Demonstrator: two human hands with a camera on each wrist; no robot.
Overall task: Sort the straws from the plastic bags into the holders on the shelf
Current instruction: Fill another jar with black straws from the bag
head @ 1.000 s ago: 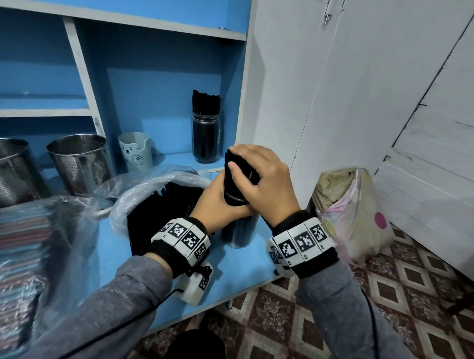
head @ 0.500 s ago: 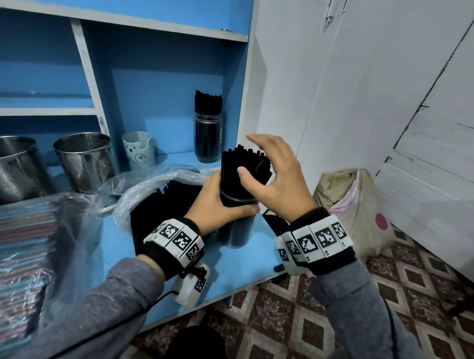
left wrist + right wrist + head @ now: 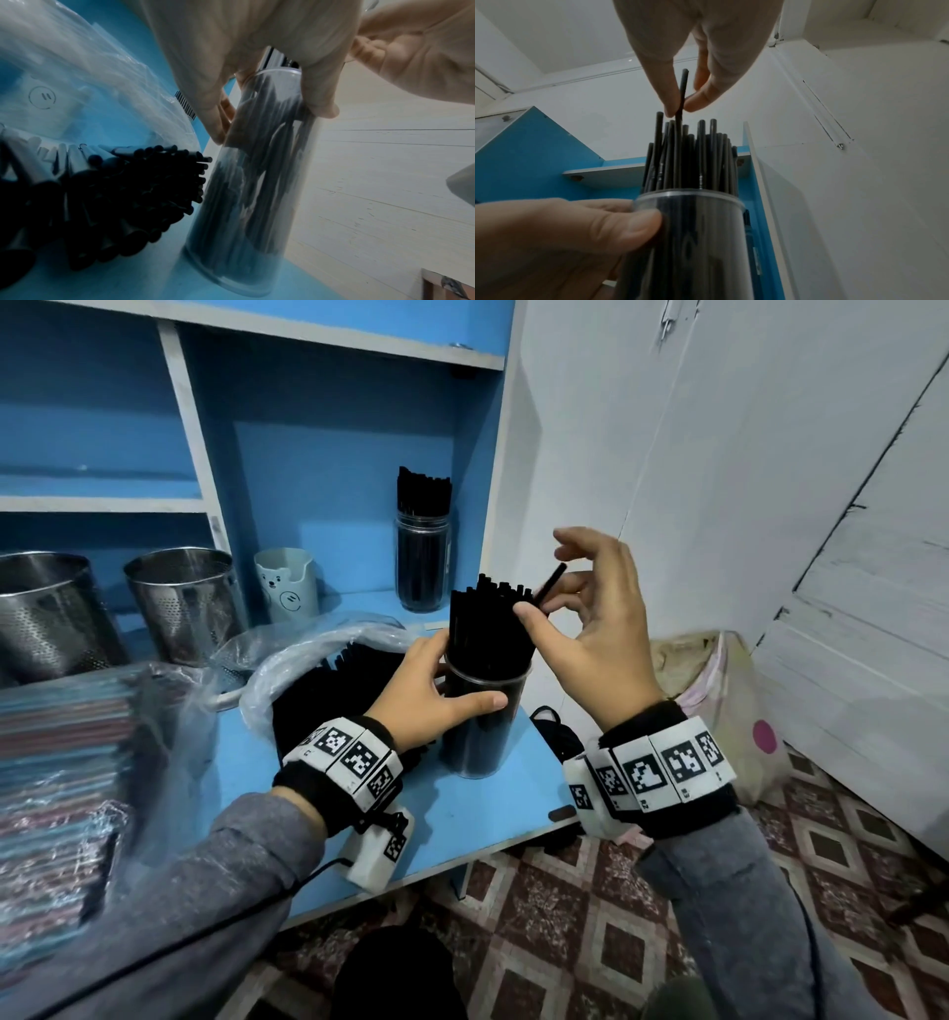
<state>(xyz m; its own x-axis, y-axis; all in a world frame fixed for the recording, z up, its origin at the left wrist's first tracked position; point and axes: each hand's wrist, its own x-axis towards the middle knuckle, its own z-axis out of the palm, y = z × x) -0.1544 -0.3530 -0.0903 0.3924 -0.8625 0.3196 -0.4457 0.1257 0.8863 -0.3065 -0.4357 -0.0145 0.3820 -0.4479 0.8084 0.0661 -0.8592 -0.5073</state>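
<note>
My left hand (image 3: 429, 690) holds one clear holder (image 3: 485, 716) full of black straws; my right hand (image 3: 590, 629) pinches one straw (image 3: 548, 585).

Black straws (image 3: 488, 629), blue shelf (image 3: 493, 803), chequered wristbands (image 3: 662, 767).

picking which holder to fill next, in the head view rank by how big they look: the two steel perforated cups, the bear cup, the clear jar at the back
1. The two steel perforated cups, left one cut off by the frame, right one: they look alike, so I won't rank them.
2. The clear jar at the back, though it stands farther away.
3. The bear cup.
</note>
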